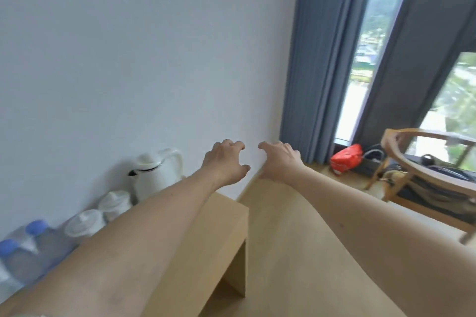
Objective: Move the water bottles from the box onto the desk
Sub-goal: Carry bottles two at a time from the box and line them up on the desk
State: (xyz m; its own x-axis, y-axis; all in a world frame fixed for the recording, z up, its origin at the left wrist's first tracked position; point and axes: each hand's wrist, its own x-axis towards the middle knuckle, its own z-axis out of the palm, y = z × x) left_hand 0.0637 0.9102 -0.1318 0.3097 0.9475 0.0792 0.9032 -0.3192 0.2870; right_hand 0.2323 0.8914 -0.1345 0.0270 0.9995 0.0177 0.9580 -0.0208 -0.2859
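Both arms stretched forward, left hand (226, 162) and right hand (279, 161) empty with fingers loosely curled, near each other, water bottles (28, 252) with blue caps standing on the desk (206, 234) against the wall, beside white cups (100, 213) and a white kettle (157, 171), box not visible.

both arms reach forward, left hand (225, 162) and right hand (279, 161) empty with fingers loosely curled; water bottles (31, 247) stand on the desk (206, 239) at near left.

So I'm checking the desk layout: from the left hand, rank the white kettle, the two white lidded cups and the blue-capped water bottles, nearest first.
From the left hand:
1. White kettle, just left of it, by the wall.
2. White lidded cups, further left along the wall.
3. Blue-capped water bottles, at the desk's far left.
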